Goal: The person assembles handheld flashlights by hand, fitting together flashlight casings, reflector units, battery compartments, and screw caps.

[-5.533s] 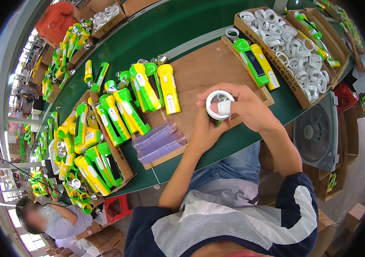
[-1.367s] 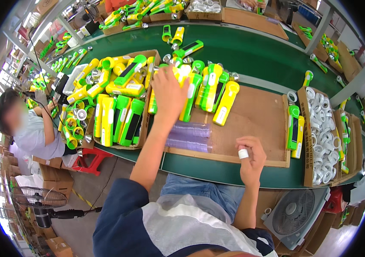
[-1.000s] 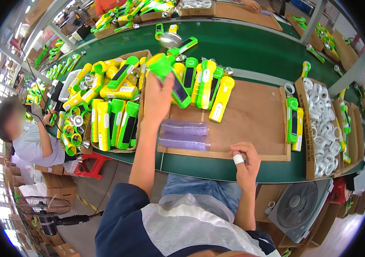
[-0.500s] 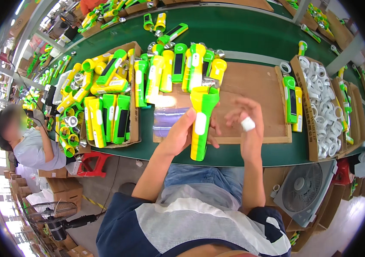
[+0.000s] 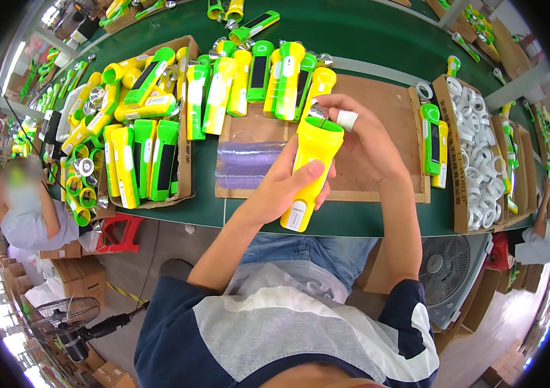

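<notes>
Yellow plastic sits in my left grip (image 5: 277, 193): the flashlight body (image 5: 314, 158), clasped with my thumb across its front and fingers wrapped behind. From my head camera I see it tilted, its wide round mouth up and toward my right, its narrower tail with a white label (image 5: 296, 215) down and toward my left. That open mouth shows green inside, facing my right grip (image 5: 369, 132), which is at the rim. A silver reflector (image 5: 317, 111) stands at the opening, just beside my right fingertips; they bend around it, but I cannot tell whether they pinch it. White tape (image 5: 347, 119) wraps my right thumb.

Behind the flashlight body lies a brown board (image 5: 385, 94) with a wooden rim, set on the green desk (image 5: 365, 45). To the left of my left grip, two rows of clear, purplish discs (image 5: 249, 154) lie on the board. Beyond them are green-and-yellow flashlights (image 5: 286, 81) in a cluster, and farther left a carton (image 5: 186, 155) holds more. Two others (image 5: 430, 139) rest at the board's right edge, near a carton full of white rings (image 5: 477, 161).
</notes>
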Demonstrator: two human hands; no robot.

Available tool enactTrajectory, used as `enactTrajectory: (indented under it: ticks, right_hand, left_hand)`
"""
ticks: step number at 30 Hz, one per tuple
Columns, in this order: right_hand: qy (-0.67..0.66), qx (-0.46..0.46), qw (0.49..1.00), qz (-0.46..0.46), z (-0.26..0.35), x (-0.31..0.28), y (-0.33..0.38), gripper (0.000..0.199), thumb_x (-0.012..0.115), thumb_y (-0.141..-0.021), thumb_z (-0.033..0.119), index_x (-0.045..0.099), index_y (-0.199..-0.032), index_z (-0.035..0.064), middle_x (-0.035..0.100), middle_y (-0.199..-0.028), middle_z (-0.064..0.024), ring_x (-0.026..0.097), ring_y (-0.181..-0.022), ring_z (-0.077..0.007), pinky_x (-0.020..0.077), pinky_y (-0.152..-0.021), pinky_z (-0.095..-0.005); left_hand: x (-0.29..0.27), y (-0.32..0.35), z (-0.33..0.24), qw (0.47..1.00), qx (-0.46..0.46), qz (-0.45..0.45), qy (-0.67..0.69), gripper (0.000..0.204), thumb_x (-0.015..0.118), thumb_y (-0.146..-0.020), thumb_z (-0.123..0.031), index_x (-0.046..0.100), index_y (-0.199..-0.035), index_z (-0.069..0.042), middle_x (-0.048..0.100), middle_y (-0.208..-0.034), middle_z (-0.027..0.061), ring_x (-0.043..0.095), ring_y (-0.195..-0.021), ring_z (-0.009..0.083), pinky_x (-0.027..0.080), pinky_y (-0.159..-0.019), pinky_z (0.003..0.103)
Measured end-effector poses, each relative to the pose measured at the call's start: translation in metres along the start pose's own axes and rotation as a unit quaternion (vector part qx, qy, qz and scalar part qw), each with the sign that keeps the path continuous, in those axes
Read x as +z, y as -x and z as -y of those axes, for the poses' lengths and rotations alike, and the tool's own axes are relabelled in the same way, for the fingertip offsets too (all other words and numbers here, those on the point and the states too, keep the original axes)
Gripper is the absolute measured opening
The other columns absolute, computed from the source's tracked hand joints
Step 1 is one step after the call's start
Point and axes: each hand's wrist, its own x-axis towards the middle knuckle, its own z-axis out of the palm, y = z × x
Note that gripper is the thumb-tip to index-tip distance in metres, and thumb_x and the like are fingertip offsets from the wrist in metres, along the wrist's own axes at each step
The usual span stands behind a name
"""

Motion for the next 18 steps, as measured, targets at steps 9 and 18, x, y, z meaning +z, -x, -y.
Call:
enactTrajectory:
  ticks: [9,18]
  right_hand:
    - [0.222,-0.226,0.947,-0.046,0.000,0.007,0.005,0.014,0.058,-0.089,-0.001,0.057,-0.103,0.0012,0.057,-0.107,-0.0061,0.058,-0.102,-0.0155,0.0458,-0.091,-0.0323]
    - [0.285,-0.284,0.915,0.041,0.004,0.012,0.011,0.016,0.060,-0.089,0.003,0.062,-0.105,0.0013,0.061,-0.111,-0.0110,0.060,-0.111,-0.0270,0.0454,-0.097,-0.0379]
  left_hand:
    - [-0.009,0.001,0.000,0.999,0.016,-0.043,-0.026,0.050,0.056,-0.099,-0.033,0.034,-0.137,-0.011,0.056,-0.101,0.0103,0.060,-0.064,0.0175,0.050,-0.055,0.031]
    - [-0.012,0.005,-0.003,0.997,0.011,-0.062,-0.037,0.055,0.059,-0.098,-0.028,0.030,-0.141,-0.008,0.056,-0.097,0.0072,0.059,-0.068,0.0126,0.049,-0.059,0.027]
